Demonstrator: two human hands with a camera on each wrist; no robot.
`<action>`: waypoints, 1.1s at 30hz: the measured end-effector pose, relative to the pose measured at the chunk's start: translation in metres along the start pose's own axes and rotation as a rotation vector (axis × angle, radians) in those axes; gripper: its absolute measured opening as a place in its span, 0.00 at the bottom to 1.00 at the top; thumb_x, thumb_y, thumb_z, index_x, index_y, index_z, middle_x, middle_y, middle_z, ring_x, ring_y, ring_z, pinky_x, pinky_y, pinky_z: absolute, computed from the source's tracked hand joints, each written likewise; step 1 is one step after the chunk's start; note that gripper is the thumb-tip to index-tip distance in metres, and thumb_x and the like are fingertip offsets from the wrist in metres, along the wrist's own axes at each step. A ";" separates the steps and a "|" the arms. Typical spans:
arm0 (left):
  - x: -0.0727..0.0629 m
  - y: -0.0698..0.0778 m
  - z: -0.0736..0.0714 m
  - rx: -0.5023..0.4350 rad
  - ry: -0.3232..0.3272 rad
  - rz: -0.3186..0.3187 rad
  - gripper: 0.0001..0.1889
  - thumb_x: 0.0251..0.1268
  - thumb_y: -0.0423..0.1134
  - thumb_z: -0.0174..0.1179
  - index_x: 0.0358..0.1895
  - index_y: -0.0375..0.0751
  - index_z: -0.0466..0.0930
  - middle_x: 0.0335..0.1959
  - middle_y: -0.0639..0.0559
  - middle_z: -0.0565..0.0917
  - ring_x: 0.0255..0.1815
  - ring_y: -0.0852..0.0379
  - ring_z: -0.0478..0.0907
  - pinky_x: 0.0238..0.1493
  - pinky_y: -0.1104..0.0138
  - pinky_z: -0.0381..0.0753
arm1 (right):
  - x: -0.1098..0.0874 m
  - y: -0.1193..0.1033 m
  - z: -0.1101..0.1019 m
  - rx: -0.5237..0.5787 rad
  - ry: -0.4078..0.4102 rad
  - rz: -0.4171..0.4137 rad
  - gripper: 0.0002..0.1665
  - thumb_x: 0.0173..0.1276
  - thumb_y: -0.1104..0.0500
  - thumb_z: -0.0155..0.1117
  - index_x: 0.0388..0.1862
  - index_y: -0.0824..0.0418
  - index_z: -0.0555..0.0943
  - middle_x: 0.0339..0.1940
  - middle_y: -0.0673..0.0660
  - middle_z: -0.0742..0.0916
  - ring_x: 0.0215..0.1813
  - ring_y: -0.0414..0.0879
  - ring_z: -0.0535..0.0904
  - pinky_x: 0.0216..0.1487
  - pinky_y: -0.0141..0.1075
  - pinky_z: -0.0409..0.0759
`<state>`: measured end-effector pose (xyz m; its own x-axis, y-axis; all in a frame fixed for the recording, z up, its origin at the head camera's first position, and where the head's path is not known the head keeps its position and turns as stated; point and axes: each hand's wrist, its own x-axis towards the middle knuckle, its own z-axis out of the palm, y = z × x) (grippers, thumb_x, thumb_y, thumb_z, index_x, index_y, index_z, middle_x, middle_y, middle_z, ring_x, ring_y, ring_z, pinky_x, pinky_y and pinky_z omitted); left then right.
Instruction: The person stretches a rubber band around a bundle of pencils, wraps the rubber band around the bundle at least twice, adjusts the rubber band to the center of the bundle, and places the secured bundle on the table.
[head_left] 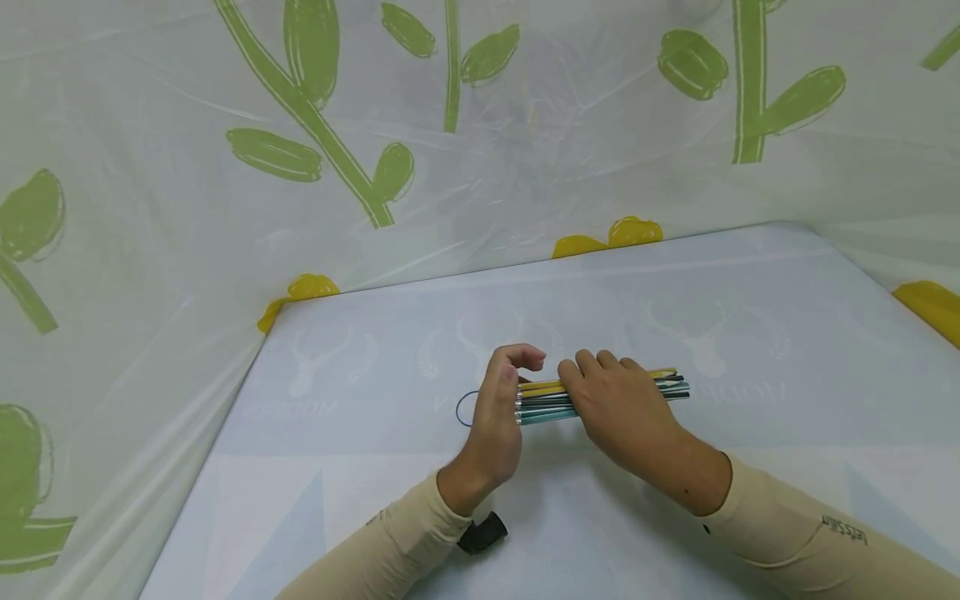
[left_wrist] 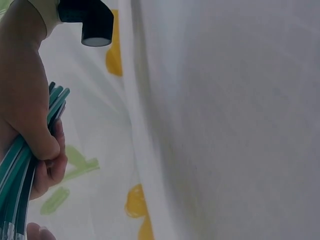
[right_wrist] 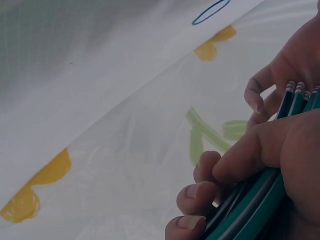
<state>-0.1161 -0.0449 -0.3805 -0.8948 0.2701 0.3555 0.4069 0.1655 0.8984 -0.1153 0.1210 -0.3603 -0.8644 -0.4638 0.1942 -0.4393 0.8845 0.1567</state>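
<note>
A bundle of pencils (head_left: 546, 407), yellow, dark and teal, lies sideways between the two hands above the table. My right hand (head_left: 618, 408) grips it around the middle, thumb and fingers curled round it in the right wrist view. The silver-banded ends (right_wrist: 299, 89) meet the palm of my left hand (head_left: 497, 408), which stands upright across them. Its fingers bend loosely and do not wrap the pencils. At the far ends, some tips stick out unevenly past the right hand. Just left of the left hand lies a thin blue loop (head_left: 457, 407), partly hidden by that hand.
The pale printed table cover (head_left: 375, 367) spreads under both hands. Behind it hangs a white sheet (head_left: 570, 167) with green leaves and yellow flowers, meeting the table's back edge. A black wrist camera (head_left: 483, 533) shows under the left sleeve.
</note>
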 end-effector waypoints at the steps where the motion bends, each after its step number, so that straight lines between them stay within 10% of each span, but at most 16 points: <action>1: 0.000 0.000 0.000 -0.002 0.000 0.004 0.24 0.79 0.49 0.25 0.61 0.42 0.67 0.58 0.43 0.71 0.54 0.53 0.68 0.53 0.59 0.72 | 0.000 0.000 0.000 0.001 -0.001 0.000 0.22 0.56 0.60 0.78 0.43 0.60 0.74 0.30 0.55 0.78 0.32 0.48 0.73 0.35 0.39 0.78; 24: 0.007 -0.004 -0.005 0.042 0.126 -0.014 0.18 0.80 0.46 0.35 0.55 0.39 0.69 0.52 0.46 0.74 0.48 0.55 0.72 0.47 0.64 0.76 | 0.005 0.010 0.004 0.057 0.097 0.047 0.21 0.55 0.64 0.78 0.42 0.61 0.75 0.31 0.57 0.80 0.32 0.49 0.76 0.35 0.41 0.82; 33: 0.009 -0.005 -0.006 0.131 0.075 -0.028 0.15 0.78 0.43 0.41 0.56 0.40 0.70 0.49 0.45 0.78 0.41 0.56 0.76 0.39 0.67 0.77 | 0.005 0.008 0.003 0.049 0.115 0.050 0.20 0.57 0.63 0.77 0.40 0.61 0.73 0.29 0.56 0.78 0.31 0.50 0.74 0.32 0.40 0.78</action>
<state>-0.1269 -0.0493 -0.3799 -0.9152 0.1929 0.3539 0.3982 0.2959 0.8683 -0.1235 0.1258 -0.3608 -0.8531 -0.4190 0.3110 -0.4102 0.9069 0.0967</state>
